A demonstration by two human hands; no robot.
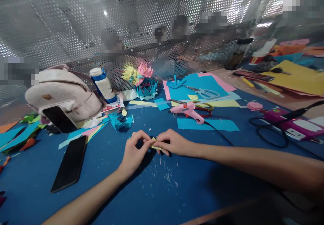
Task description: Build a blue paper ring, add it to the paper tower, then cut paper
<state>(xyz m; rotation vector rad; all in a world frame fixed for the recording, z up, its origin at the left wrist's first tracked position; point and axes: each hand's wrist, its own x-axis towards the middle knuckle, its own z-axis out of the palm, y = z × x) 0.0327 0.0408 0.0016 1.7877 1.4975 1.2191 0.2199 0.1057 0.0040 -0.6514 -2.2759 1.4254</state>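
Observation:
Between my two hands is a small piece of yellow paper [156, 147], pinched above the blue tabletop and mostly covered by fingers. My left hand [135, 150] grips its left side between thumb and forefinger. From the right, my right hand [172, 143] closes on the other side, fingers bent. Small paper scraps lie on the table below. Just beyond my hands sit a blue folded-paper piece [120, 121] on the left and a pink glue gun [187, 110] on the right. Spiky paper flowers [145, 71] in yellow, pink and blue stand farther back.
A black phone [69, 164] lies left; another phone [59, 119] leans on a pale backpack [64, 93]. A bottle [103, 84] stands beside it. Scissors [206, 93] rest on blue sheets [215, 81]. A purple power strip [293, 123] with cables lies right. Perforated metal mesh [76, 25] rises behind.

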